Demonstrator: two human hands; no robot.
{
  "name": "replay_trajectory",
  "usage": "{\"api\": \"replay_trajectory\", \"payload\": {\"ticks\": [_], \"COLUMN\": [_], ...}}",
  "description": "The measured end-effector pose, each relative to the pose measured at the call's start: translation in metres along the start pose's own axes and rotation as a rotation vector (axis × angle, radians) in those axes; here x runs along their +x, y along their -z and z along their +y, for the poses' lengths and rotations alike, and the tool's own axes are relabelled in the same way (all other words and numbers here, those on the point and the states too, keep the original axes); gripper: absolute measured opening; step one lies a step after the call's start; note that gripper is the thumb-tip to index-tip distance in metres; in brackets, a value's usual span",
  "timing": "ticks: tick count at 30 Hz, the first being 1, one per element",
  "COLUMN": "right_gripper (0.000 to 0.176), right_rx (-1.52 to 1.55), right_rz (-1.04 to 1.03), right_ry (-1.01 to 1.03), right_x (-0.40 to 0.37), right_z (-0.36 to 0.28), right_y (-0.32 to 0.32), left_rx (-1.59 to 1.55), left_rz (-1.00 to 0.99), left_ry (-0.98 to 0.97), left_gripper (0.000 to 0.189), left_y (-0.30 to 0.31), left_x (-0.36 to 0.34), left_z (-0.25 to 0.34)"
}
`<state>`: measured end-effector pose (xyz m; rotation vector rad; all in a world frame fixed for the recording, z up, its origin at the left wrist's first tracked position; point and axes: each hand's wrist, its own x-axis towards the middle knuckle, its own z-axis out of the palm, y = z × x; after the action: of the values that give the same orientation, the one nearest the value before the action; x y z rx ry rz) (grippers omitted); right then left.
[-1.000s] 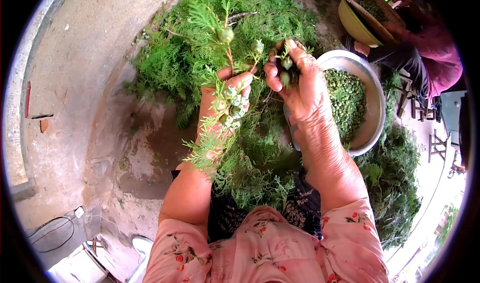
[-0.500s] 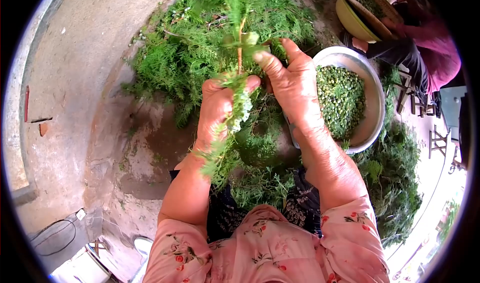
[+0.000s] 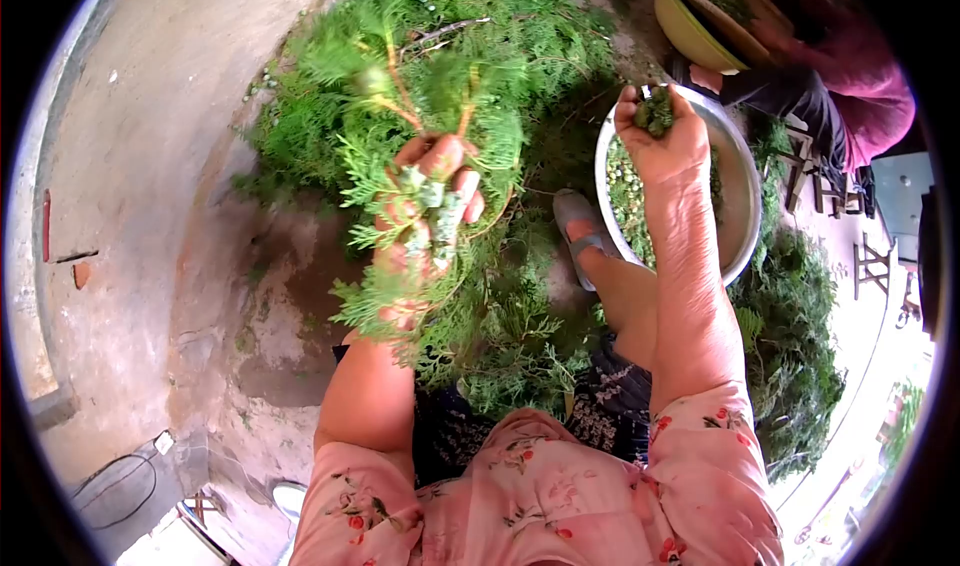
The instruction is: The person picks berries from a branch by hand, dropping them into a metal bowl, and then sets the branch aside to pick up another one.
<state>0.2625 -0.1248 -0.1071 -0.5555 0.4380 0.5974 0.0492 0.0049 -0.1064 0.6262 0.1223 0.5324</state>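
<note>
My left hand (image 3: 432, 171) is closed round a leafy conifer branch (image 3: 375, 221) with pale green cones, held up in front of me. Its foliage covers much of that hand and wrist. Over the metal basin (image 3: 752, 181), my right hand (image 3: 668, 146) has its fingers curled round a clump of green cones (image 3: 655, 114). Below it, the basin contains many loose green and yellowish cones (image 3: 630, 201). Past my left hand spreads a large heap of cut conifer branches (image 3: 300, 126). More sprigs (image 3: 510, 356) lie by my lap.
A person in a pink top (image 3: 865, 96) sits at the upper right beside a yellow basin (image 3: 690, 36). A dark green branch pile (image 3: 790, 356) lies on my right. Bare concrete floor (image 3: 140, 166) stretches to my left. My foot (image 3: 575, 226) rests by the metal basin.
My right hand has left the branch and moved right, over the basin, with cones in it. My left hand still grips the branch, which now leans left.
</note>
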Motion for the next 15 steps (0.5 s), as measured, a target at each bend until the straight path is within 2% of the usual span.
{"api": "replay_trajectory", "payload": {"ticks": [1, 2, 3, 5, 6, 7, 11, 13, 14, 15], "right_gripper": [0.027, 0.031, 0.035, 0.048, 0.048, 0.047, 0.057, 0.053, 0.049, 0.044], "right_rx": [0.063, 0.056, 0.050, 0.084, 0.058, 0.032, -0.102, -0.033, -0.362, -0.717], "right_rz": [0.030, 0.056, 0.081, 0.189, 0.147, 0.106, 0.150, 0.264, 0.213, 0.196], "right_ry": [0.017, 0.086, 0.158, 0.207, 0.257, 0.302, 0.398, 0.401, 0.471, 0.569], "right_x": [0.004, 0.007, 0.009, 0.010, 0.008, 0.004, -0.007, 0.001, 0.042, 0.083], "right_z": [-0.012, -0.020, -0.029, -0.043, -0.048, -0.051, -0.062, -0.074, -0.101, -0.127], "right_y": [0.002, 0.007, 0.011, 0.013, 0.015, 0.017, 0.017, 0.023, 0.075, 0.125], "left_rx": [-0.066, 0.051, 0.092, 0.097, 0.069, 0.046, 0.126, 0.133, 0.114, 0.116], "left_rz": [-0.109, -0.096, -0.028, 0.070, 0.032, -0.105, -0.017, 0.023, -0.055, -0.053], "left_ry": [-0.057, -0.076, -0.151, -0.030, 0.000, -0.003, 0.041, 0.000, 0.000, 0.004], "left_gripper": [0.038, 0.049, 0.036, 0.020, 0.011, 0.014, 0.020, 0.021, 0.026, 0.026], "left_y": [0.001, -0.001, -0.008, -0.022, -0.012, -0.009, -0.011, -0.014, -0.006, 0.003], "left_x": [0.001, -0.003, -0.005, -0.002, 0.001, 0.007, 0.008, 0.007, 0.008, 0.010], "left_z": [-0.001, -0.001, -0.005, 0.001, -0.001, -0.002, -0.003, -0.007, -0.009, -0.010]}}
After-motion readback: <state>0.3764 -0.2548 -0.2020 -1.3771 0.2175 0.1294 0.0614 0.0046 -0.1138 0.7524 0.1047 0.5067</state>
